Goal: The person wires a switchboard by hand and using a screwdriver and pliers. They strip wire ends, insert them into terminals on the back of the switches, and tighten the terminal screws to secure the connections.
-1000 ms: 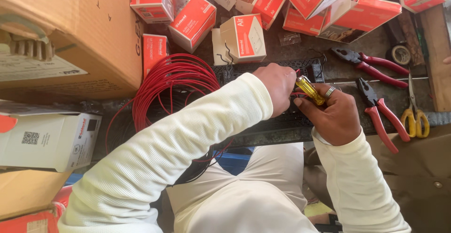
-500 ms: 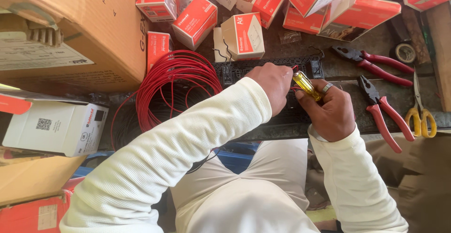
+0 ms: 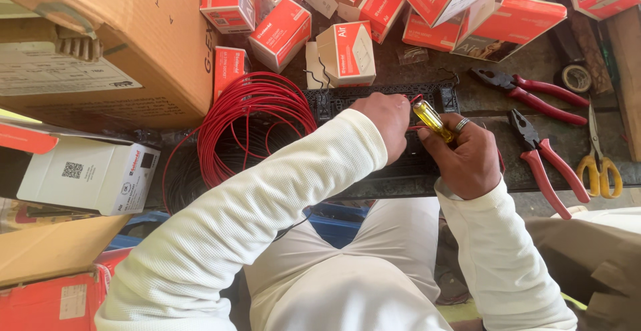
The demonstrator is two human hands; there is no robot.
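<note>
Both hands have barely shifted since the earlier frame, staying close together over the black frame (image 3: 374, 101) on the workbench (image 3: 581, 141). One big cardboard carton (image 3: 100, 44) fills the upper left, with one white box (image 3: 87, 174) below it. About a dozen red-and-white boxes (image 3: 280, 31) crowd the top. One coil of red wire (image 3: 250, 121) lies beside the left hand (image 3: 384, 121), which is curled shut, its grip hidden. Two red-handled pliers (image 3: 541, 164) and one pair of yellow scissors (image 3: 599, 164) lie right. The right hand (image 3: 467, 154) grips one yellow screwdriver (image 3: 431, 119).
</note>
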